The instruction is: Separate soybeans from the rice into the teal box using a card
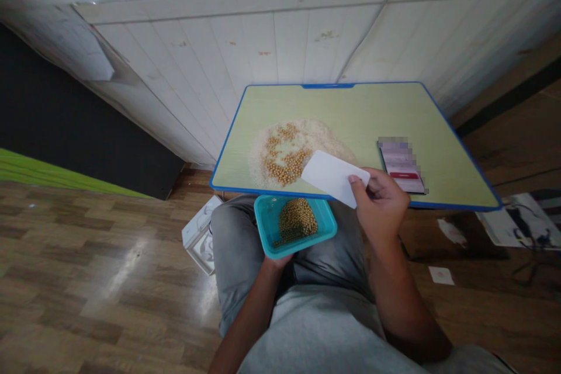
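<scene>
My right hand (380, 201) pinches a white card (335, 175) by its right end, thumb on top. The card's far left corner hangs at the edge of a pile of soybeans (287, 169). Pale rice-like grains (324, 133) lie spread around and among the beans on a small table (359, 108) with a blue rim. Below the table's front edge, my left hand (280, 260) holds a turquoise plastic tub (268, 239) from underneath, its fingers mostly hidden. More soybeans (298, 217) are heaped inside the tub, which sits over my lap.
A phone (401, 166) with its screen lit lies on the table's right side. An open white box (204, 236) rests on the floor by my left leg. A panelled wall (289, 47) stands behind the table, and a dark panel (87, 111) stands at the left.
</scene>
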The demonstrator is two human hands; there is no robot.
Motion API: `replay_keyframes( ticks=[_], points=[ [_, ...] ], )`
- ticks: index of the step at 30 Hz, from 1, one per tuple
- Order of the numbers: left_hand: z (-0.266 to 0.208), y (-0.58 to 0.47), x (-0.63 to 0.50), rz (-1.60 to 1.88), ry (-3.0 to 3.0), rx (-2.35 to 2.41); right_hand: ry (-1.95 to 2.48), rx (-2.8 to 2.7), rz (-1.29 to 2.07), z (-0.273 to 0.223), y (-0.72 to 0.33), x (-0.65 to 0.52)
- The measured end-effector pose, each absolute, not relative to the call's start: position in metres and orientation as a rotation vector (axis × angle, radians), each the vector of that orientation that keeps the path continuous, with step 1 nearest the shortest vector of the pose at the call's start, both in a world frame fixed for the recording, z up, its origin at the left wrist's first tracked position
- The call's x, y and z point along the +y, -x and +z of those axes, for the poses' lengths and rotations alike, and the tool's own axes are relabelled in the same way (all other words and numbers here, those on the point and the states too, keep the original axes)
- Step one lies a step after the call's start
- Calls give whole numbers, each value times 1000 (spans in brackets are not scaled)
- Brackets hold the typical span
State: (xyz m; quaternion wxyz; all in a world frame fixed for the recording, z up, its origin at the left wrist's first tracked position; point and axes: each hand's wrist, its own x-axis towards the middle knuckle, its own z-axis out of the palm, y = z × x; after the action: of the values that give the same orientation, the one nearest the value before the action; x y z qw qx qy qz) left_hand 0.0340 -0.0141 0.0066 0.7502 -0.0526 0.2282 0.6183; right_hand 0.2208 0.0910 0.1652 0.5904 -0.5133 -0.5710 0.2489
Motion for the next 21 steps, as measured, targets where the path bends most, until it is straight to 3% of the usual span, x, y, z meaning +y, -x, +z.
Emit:
replay_keyframes(
  ticks=[12, 21],
  points=[
    [6, -33, -16, 1367, 160, 320, 1126, -1121, 443, 177, -219, 101],
    [11, -35, -18, 1359, 209, 528, 1171, -1262, 474, 170, -213, 100]
  ],
)
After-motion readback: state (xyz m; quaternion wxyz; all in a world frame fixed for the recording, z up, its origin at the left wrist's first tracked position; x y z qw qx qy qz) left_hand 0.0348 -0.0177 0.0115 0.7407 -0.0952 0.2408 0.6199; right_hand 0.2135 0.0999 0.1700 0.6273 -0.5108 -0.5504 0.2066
